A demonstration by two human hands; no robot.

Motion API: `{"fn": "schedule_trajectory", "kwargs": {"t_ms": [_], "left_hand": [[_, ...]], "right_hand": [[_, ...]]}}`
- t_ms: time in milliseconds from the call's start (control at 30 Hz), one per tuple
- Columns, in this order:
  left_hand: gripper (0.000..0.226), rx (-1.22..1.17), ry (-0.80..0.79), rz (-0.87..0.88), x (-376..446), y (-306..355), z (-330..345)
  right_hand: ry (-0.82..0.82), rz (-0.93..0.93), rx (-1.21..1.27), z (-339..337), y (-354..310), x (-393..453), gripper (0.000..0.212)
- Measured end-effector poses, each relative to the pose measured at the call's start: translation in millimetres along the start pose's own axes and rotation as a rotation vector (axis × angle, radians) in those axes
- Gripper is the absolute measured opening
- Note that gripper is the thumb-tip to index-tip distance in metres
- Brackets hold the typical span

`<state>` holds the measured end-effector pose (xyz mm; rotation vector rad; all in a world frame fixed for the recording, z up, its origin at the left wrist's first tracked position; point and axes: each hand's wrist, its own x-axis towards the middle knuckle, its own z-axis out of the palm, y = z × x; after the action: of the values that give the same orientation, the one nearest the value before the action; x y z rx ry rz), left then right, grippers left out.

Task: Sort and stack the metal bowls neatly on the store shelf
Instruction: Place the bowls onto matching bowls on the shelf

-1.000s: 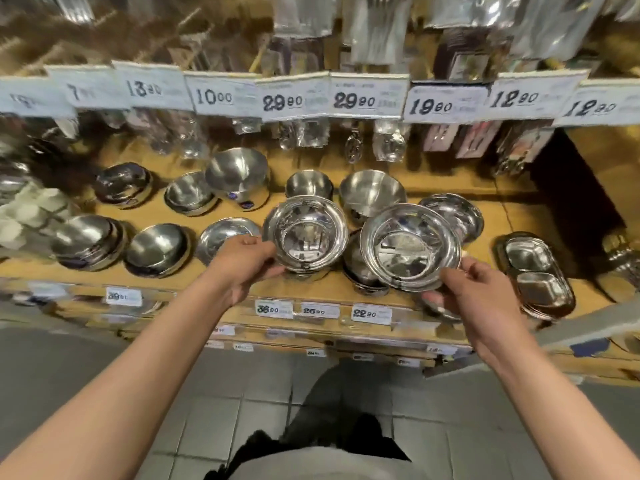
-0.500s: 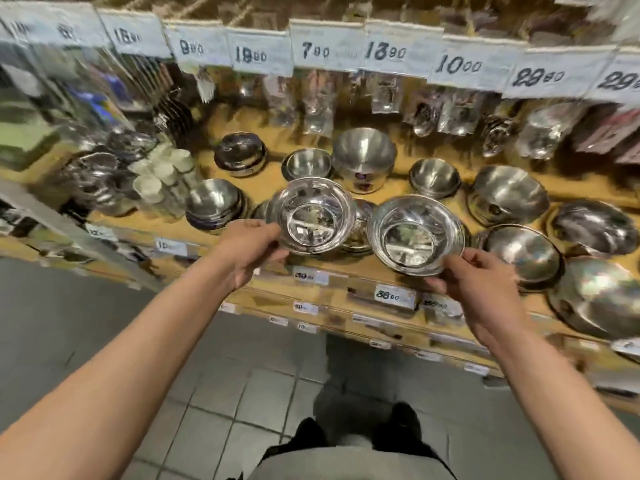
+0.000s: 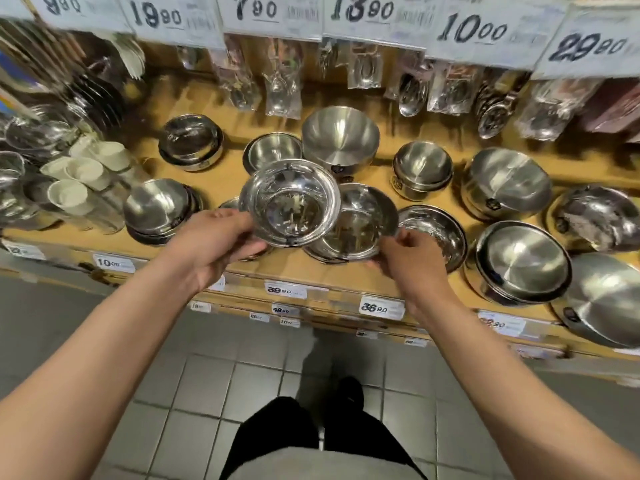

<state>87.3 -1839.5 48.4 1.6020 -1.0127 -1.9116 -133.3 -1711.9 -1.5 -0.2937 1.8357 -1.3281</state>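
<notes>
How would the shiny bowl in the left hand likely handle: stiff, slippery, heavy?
The shiny bowl looks like thin polished metal, so probably rigid and light. The left hand holds it by the rim alone. Its mirror finish suggests it may slip or tilt.

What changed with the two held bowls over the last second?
The two bowls, held apart before, have come together: the left hand brought its bowl over the near rim of the right hand's bowl, which now sits low by the shelf. Both hands still grip their bowls.
</notes>
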Motion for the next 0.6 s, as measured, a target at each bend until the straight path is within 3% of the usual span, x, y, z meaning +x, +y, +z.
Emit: {"fn": "schedule_trajectory", "kwargs": {"t_ms": [267,400,600], "left_hand": [[0.015,0.094,-0.067,0.005,31,17,16],[0.008,0.104,-0.053,-0.056,48,17,19],[0.010,0.130,-0.109,-0.076,59,16,20]], "right_hand": [[0.055,0.002,-0.154,40,7,26,0.008],[0.121,-0.033,-0.291,46,11,25,0.008],[0.221,-0.117,-0.512,49,15,23,0.018]]}}
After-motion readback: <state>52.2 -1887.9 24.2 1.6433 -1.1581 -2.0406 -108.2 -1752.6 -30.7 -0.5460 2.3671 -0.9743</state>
